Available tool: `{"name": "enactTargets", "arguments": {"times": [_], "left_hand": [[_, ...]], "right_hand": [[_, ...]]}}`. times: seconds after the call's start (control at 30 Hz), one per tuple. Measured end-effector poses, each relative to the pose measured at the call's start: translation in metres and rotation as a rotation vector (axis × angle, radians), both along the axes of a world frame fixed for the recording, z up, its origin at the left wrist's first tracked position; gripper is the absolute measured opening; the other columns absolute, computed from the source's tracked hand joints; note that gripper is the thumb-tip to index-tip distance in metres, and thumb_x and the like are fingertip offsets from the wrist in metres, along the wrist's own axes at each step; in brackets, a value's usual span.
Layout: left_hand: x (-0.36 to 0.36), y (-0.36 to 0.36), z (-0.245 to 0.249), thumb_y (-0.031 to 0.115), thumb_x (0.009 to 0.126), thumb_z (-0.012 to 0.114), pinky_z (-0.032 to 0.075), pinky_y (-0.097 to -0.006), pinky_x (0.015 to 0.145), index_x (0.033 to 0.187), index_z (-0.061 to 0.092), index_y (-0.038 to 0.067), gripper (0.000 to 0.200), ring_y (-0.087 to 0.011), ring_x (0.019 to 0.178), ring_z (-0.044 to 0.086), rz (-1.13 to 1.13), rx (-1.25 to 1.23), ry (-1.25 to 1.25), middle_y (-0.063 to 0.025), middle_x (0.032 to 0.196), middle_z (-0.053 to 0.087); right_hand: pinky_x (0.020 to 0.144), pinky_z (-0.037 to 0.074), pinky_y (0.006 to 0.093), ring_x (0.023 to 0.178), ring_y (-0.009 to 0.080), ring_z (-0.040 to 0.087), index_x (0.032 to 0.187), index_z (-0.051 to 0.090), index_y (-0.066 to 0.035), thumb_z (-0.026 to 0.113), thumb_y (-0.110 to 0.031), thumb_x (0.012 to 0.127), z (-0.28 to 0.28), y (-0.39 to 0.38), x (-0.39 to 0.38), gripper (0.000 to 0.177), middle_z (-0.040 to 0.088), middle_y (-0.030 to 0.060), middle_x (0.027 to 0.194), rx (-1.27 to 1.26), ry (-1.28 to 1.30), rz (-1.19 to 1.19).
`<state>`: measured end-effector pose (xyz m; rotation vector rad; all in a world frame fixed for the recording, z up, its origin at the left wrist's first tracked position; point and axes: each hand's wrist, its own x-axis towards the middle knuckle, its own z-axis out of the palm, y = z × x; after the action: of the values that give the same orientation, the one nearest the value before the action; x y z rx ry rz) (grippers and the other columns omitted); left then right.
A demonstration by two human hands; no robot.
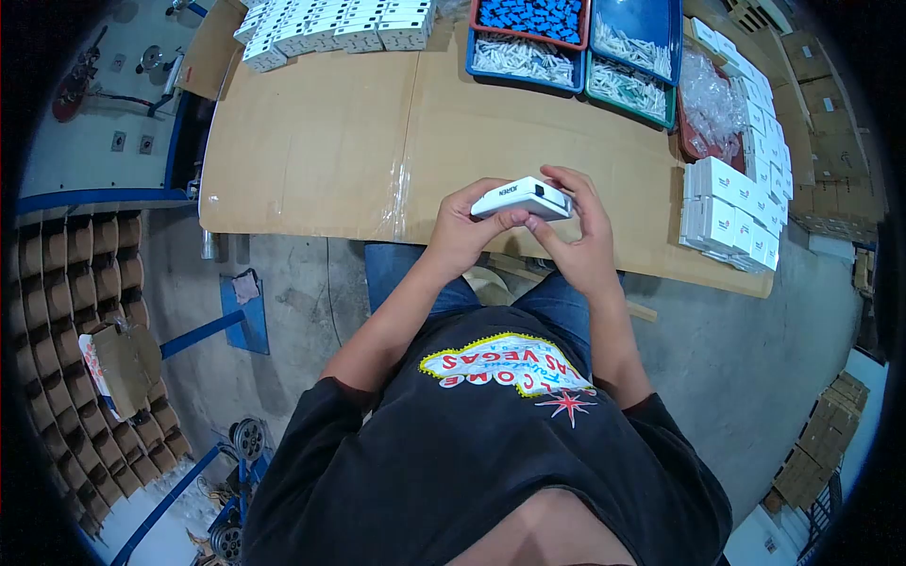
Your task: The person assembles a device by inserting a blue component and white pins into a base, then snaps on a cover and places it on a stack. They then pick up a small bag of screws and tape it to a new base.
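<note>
A small white box [521, 196] with dark lettering and a dark patch near one end is held above the near edge of the cardboard-covered table. My left hand [464, 224] grips its left end, the thumb pressed along the near side. Around the right end curl the fingers of my right hand [582, 234], its thumb meeting the other thumb at the box's near edge. Whether the box's end flap is closed cannot be made out.
White boxes [344, 26] stand in rows at the far left, more white boxes [731, 212] at the right. Trays at the back hold blue pieces [530, 17] and white pieces [524, 58]. A plastic bag [710, 99] lies beside them. A divided cardboard rack [57, 325] is left.
</note>
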<state>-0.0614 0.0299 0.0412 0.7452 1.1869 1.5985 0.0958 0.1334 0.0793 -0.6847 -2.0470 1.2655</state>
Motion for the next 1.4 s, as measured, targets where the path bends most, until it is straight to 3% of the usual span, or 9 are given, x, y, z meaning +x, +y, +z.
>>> {"name": "enactTargets", "arguments": {"times": [0.17, 0.4, 0.57, 0.77, 0.87, 0.93, 1.03, 1.17, 1.4], "left_hand": [[0.003, 0.003, 0.008, 0.008, 0.089, 0.079, 0.054, -0.025, 0.082, 0.118, 0.071, 0.002, 0.032, -0.0083, 0.093, 0.066, 0.006, 0.017, 0.04, -0.0023, 0.102, 0.073], [0.006, -0.002, 0.001, 0.01, 0.091, 0.078, 0.047, -0.0207, 0.064, 0.116, 0.073, 0.005, 0.026, -0.0026, 0.079, 0.058, -0.05, -0.117, 0.07, 0.0016, 0.096, 0.071], [0.004, -0.002, 0.004, 0.014, 0.093, 0.076, 0.049, -0.022, 0.066, 0.117, 0.071, 0.005, 0.025, -0.0033, 0.08, 0.058, -0.069, -0.045, 0.213, 0.0025, 0.093, 0.069], [0.003, -0.003, -0.004, 0.016, 0.098, 0.069, 0.052, -0.0236, 0.07, 0.126, 0.064, 0.005, 0.031, -0.0062, 0.087, 0.062, -0.13, -0.104, 0.072, -0.001, 0.103, 0.068], [0.006, 0.002, -0.011, 0.022, 0.099, 0.068, 0.054, -0.0271, 0.08, 0.128, 0.058, 0.007, 0.035, -0.0095, 0.097, 0.065, 0.043, -0.079, -0.058, -0.0023, 0.107, 0.067], [0.002, 0.004, -0.009, 0.021, 0.099, 0.068, 0.055, -0.027, 0.078, 0.127, 0.057, 0.008, 0.033, -0.0102, 0.096, 0.066, 0.108, -0.144, -0.21, -0.0026, 0.106, 0.067], [-0.002, 0.004, -0.003, 0.021, 0.1, 0.067, 0.057, -0.0285, 0.078, 0.124, 0.055, 0.01, 0.029, -0.0126, 0.096, 0.067, 0.19, -0.238, -0.426, -0.0034, 0.103, 0.065], [0.001, 0.002, 0.001, 0.022, 0.1, 0.067, 0.056, -0.0313, 0.087, 0.128, 0.055, 0.01, 0.032, -0.0142, 0.106, 0.065, 0.12, -0.164, -0.565, -0.0036, 0.111, 0.064], [0.008, 0.001, -0.001, 0.02, 0.101, 0.066, 0.051, -0.0371, 0.099, 0.141, 0.052, 0.008, 0.044, -0.0154, 0.115, 0.062, 0.017, -0.033, -0.542, -0.005, 0.124, 0.064]], "right_hand": [[0.1, 0.049, 0.0365, 0.118, 0.026, 0.062, 0.131, 0.062, -0.005, 0.081, -0.006, 0.08, 0.005, 0.003, 0.0, 0.054, 0.064, 0.013, 0.123, -0.01, 0.108, 0.095], [0.092, 0.051, 0.0322, 0.109, 0.0222, 0.065, 0.113, 0.071, -0.003, 0.078, -0.005, 0.083, 0.005, 0.002, -0.002, 0.031, 0.069, 0.0096, 0.117, -0.072, 0.016, 0.086], [0.09, 0.051, 0.0304, 0.104, 0.0211, 0.066, 0.108, 0.072, -0.004, 0.077, -0.006, 0.084, -0.008, 0.005, -0.003, 0.024, 0.071, 0.0092, 0.11, 0.129, 0.066, 0.073], [0.095, 0.051, 0.0325, 0.106, 0.0175, 0.065, 0.112, 0.071, -0.003, 0.075, -0.006, 0.089, -0.011, 0.011, 0.001, 0.024, 0.071, 0.0083, 0.116, -0.311, -0.01, 0.062], [0.097, 0.05, 0.0333, 0.11, 0.016, 0.064, 0.128, 0.064, -0.003, 0.076, -0.008, 0.09, -0.01, 0.012, 0.003, 0.04, 0.069, 0.0088, 0.121, -0.38, 0.003, 0.068], [0.099, 0.049, 0.0341, 0.113, 0.0169, 0.063, 0.142, 0.054, -0.004, 0.077, -0.01, 0.089, -0.004, 0.011, 0.006, 0.058, 0.066, 0.0112, 0.13, -0.477, 0.041, 0.091], [0.101, 0.049, 0.035, 0.114, 0.0177, 0.062, 0.147, 0.049, -0.004, 0.077, -0.01, 0.089, 0.001, 0.008, 0.007, 0.065, 0.063, 0.0117, 0.136, -0.459, 0.038, 0.135], [0.101, 0.049, 0.0348, 0.115, 0.0181, 0.062, 0.145, 0.052, -0.002, 0.078, -0.01, 0.089, -0.012, 0.0, 0.004, 0.063, 0.062, 0.0123, 0.135, -0.438, 0.006, 0.13], [0.09, 0.053, 0.0284, 0.104, 0.0128, 0.065, 0.125, 0.064, 0.002, 0.077, -0.011, 0.092, -0.015, -0.014, -0.007, 0.038, 0.07, 0.0069, 0.111, -0.669, 0.209, -0.143]]}}
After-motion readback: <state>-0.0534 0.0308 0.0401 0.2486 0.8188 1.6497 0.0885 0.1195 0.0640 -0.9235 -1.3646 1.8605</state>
